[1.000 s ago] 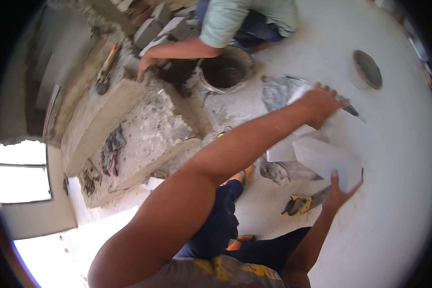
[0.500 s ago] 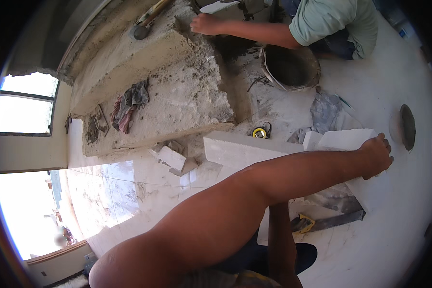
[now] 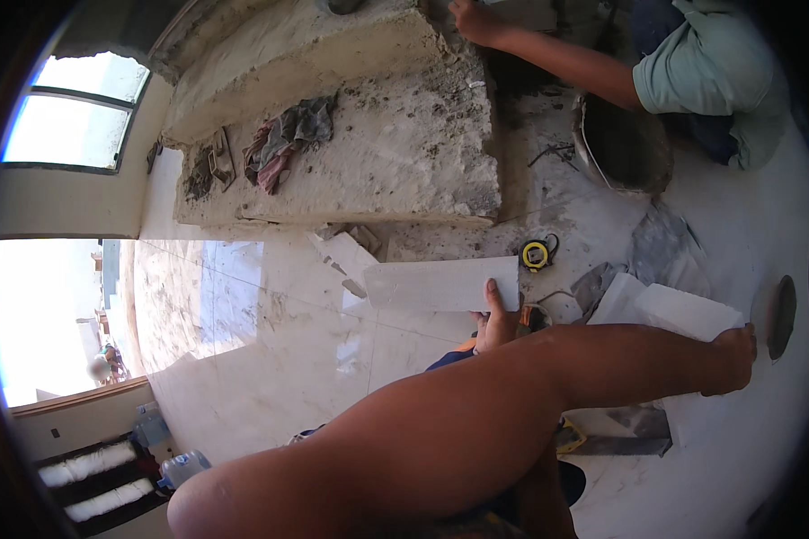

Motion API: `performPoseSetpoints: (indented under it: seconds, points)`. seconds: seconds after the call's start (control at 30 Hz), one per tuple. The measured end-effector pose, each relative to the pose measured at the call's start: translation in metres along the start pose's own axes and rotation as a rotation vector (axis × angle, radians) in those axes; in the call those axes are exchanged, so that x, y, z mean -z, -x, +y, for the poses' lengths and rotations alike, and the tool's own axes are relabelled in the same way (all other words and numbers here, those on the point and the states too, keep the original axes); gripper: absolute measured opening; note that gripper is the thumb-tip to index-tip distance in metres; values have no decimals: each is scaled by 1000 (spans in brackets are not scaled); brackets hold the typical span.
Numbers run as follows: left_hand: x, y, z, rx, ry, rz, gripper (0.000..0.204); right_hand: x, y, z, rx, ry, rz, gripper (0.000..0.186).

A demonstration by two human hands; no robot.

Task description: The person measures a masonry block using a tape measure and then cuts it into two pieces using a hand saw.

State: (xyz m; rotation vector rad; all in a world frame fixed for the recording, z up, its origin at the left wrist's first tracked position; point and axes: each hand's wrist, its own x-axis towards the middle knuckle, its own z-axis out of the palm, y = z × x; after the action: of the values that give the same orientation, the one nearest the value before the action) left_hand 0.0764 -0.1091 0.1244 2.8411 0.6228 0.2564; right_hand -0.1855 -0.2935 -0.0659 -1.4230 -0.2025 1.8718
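Note:
My left arm stretches across to the right, where my left hand (image 3: 731, 357) has its fingers curled at the end of a white block (image 3: 690, 307) lying among others. Beneath that arm, my right hand (image 3: 499, 319) grips a long white block (image 3: 436, 280), thumb on its face. A yellow tape measure (image 3: 535, 255) lies just beyond it. A yellow-handled saw (image 3: 625, 445) is partly hidden under my left arm. Grey crumpled sheeting (image 3: 658, 242) lies past the blocks.
Rough concrete steps (image 3: 404, 162) hold rags (image 3: 292, 135). A co-worker's arm (image 3: 566, 67) reaches over them beside a mortar bucket (image 3: 622, 148). A round grey container (image 3: 781, 319) is at right, broken block pieces (image 3: 349, 260) by the steps, water bottles (image 3: 182, 467) at lower left.
My right hand has moved left and up with a block, coming out from under my left arm. My left hand has moved down and right. The view has shifted.

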Motion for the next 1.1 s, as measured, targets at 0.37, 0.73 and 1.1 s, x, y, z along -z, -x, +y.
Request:
performPoseSetpoints:
  seconds: [0.37, 0.73, 1.1]
  points:
    - [-7, -9, 10, -50, -10, -32, 64, -50, -74, 51, -350, -14, -285, 86]
    - [28, 20, -5, 153, 22, 17, 70, 29, -54, 14, -264, 220, -400, 54]
    - [84, 86, -82, 606, 412, 281, 71, 299, 114, -35, 383, 824, 831, 44]
